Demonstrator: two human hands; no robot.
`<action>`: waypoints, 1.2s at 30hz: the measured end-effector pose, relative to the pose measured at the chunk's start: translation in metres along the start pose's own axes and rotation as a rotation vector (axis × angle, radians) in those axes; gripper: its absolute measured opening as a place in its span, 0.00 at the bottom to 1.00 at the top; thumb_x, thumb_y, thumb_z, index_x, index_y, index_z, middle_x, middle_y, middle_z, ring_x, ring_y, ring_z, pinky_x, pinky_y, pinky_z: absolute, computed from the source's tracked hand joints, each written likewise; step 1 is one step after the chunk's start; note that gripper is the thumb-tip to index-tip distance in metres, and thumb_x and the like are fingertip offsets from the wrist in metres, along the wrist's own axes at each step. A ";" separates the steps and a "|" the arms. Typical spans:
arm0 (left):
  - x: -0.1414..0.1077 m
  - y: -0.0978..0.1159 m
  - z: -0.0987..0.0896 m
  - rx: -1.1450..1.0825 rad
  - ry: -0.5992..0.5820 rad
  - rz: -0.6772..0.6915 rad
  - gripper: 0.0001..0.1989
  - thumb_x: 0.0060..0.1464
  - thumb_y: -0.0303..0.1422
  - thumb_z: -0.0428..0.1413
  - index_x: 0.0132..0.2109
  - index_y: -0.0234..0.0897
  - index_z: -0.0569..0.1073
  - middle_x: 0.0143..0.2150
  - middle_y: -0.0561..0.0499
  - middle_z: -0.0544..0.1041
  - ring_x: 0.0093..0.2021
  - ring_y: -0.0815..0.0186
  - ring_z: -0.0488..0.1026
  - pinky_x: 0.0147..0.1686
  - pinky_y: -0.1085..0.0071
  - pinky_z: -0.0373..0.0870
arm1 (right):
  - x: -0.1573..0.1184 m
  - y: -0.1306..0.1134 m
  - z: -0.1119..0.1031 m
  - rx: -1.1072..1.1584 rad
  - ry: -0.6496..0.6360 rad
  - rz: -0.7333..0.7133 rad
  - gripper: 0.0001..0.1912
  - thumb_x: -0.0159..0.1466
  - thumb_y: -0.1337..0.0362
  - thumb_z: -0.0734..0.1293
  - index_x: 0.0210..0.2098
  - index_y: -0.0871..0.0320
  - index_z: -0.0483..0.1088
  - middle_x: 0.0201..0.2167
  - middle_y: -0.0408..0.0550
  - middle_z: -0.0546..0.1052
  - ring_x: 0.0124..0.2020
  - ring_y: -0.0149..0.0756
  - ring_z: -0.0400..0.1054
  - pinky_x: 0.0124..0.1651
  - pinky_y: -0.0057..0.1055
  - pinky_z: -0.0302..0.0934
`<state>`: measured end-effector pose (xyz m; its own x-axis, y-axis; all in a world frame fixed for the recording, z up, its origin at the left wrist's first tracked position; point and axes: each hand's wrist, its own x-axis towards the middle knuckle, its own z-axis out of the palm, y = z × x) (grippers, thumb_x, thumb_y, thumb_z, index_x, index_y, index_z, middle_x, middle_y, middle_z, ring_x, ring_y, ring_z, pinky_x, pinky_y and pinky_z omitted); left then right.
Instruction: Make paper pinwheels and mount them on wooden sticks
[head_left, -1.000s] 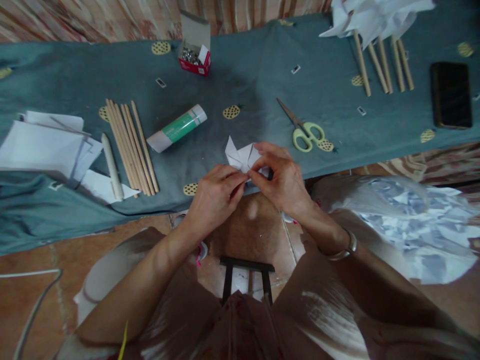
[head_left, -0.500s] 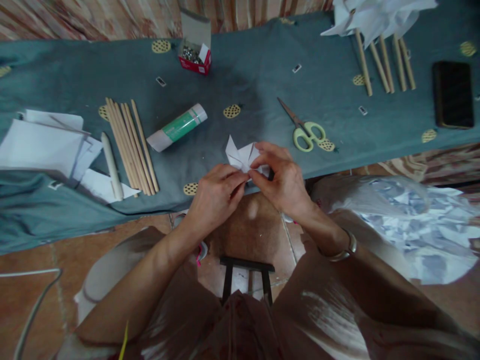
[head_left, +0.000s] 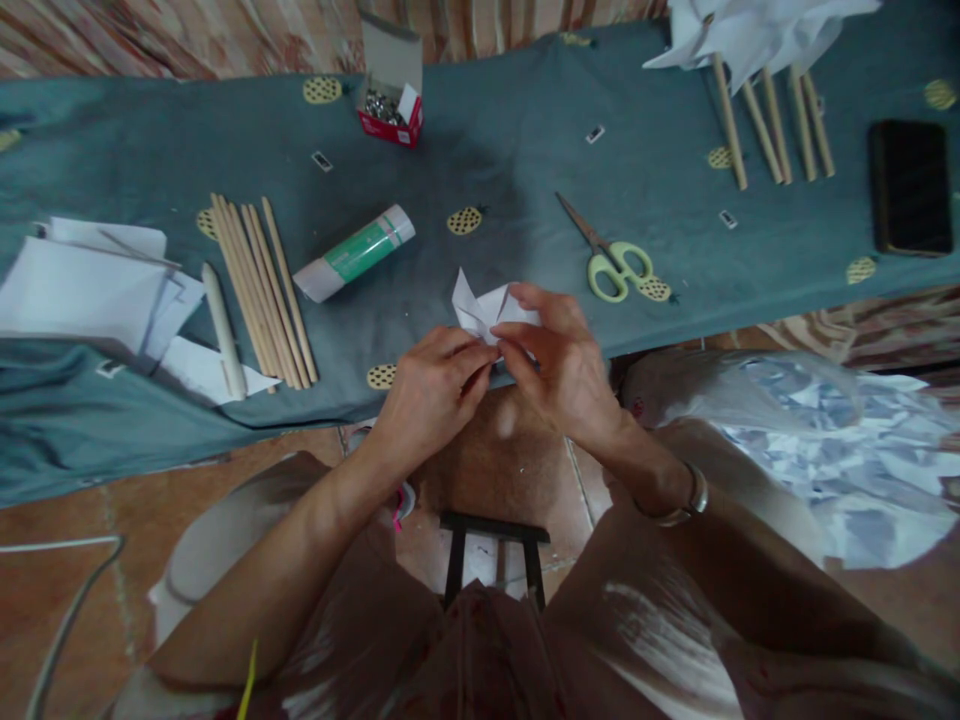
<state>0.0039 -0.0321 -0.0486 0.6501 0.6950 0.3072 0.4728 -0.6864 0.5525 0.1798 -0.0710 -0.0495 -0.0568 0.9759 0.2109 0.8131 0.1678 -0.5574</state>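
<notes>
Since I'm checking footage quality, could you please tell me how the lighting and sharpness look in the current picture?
Head view: dim overall, with a soft shadow on the blue-green, pineapple-patterned cloth beyond the folded white paper; same view: the bare right hand looks slightly blurred.

I'm in what looks like a home: a pineapple-print cloth point(head_left: 517, 110) spreads before me, pleated striped fabric point(head_left: 247, 40) shows beyond it, and brown tiles point(head_left: 480, 460) lie below.
</notes>
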 end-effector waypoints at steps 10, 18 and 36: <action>-0.001 -0.001 0.001 0.010 0.023 0.035 0.08 0.60 0.26 0.53 0.41 0.33 0.77 0.39 0.46 0.78 0.40 0.63 0.74 0.41 0.66 0.74 | -0.001 -0.009 0.005 -0.196 -0.023 -0.081 0.13 0.67 0.67 0.58 0.42 0.54 0.73 0.62 0.53 0.66 0.61 0.51 0.60 0.56 0.49 0.61; -0.001 -0.004 0.004 0.062 0.026 0.075 0.06 0.60 0.26 0.54 0.41 0.34 0.76 0.39 0.47 0.76 0.42 0.62 0.74 0.42 0.66 0.74 | -0.003 -0.007 0.006 -0.233 0.003 -0.117 0.13 0.67 0.67 0.58 0.44 0.55 0.73 0.62 0.55 0.67 0.60 0.50 0.60 0.53 0.47 0.61; 0.006 -0.016 -0.010 0.189 0.041 0.073 0.09 0.61 0.27 0.53 0.41 0.37 0.78 0.39 0.46 0.77 0.41 0.60 0.71 0.41 0.63 0.71 | 0.006 0.018 -0.017 0.039 0.117 0.128 0.15 0.64 0.63 0.62 0.49 0.57 0.73 0.41 0.52 0.80 0.43 0.45 0.74 0.48 0.45 0.68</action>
<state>-0.0059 -0.0143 -0.0477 0.6640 0.6472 0.3746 0.5309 -0.7608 0.3733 0.2039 -0.0648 -0.0443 0.1152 0.9670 0.2272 0.7860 0.0511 -0.6161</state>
